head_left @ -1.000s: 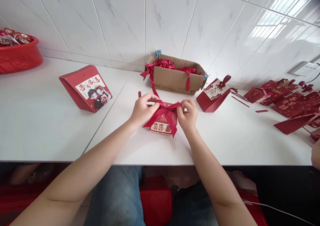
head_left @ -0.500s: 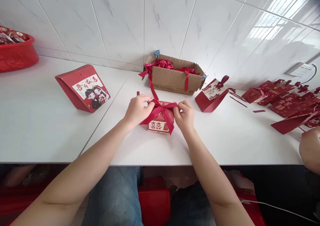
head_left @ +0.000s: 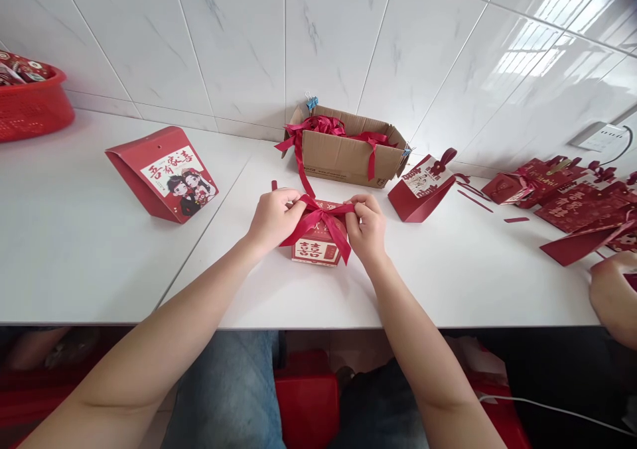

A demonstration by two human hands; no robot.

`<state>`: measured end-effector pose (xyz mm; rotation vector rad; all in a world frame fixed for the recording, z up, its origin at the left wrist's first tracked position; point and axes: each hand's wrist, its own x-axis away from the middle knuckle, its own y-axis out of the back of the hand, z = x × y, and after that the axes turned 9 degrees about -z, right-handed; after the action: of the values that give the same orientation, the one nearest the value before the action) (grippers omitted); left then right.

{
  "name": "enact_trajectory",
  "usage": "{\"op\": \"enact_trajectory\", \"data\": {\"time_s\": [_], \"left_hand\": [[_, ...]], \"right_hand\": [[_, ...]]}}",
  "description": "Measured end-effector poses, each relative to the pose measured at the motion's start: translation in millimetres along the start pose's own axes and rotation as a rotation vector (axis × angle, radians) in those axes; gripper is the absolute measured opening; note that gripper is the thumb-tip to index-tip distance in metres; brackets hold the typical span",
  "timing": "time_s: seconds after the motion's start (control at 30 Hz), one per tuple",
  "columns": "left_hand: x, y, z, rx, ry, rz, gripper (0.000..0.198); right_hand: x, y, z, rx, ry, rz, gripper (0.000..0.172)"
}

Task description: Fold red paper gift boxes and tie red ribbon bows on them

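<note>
A small red and cream gift box stands on the white table in front of me, printed with a large red double character. Over its top lies a dark red ribbon tied in a bow, with two tails hanging down the front. My left hand pinches the bow's left loop between thumb and fingers. On the other side, my right hand is closed on the right loop. Both hands are at the box's upper edges, and the fingers partly hide the loops.
Behind the box stands a cardboard carton holding red ribbons, some draped over its edge. A red printed box is at left, near a red basket. A smaller red box and several bags are at right, beside another person's hand.
My hands keep hold of the bow loops and have barely moved. The right ribbon tail has swung slightly to the right. At the far right, the other person's hand has shifted a little left.
</note>
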<state>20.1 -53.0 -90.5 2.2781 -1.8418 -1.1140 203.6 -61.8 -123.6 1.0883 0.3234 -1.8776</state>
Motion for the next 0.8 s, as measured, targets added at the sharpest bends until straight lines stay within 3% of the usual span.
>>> {"op": "enact_trajectory", "data": {"time_s": [0.4, 0.8], "left_hand": [[0.7, 0.9, -2.3, 0.043, 0.059, 0.019, 0.026], [-0.4, 2.5, 2.8, 0.057, 0.031, 0.038, 0.024]], "right_hand": [[-1.3, 0.8, -0.6, 0.009, 0.044, -0.017, 0.027], [0.5, -1.2, 1.0, -0.013, 0.004, -0.090, 0.032]]}}
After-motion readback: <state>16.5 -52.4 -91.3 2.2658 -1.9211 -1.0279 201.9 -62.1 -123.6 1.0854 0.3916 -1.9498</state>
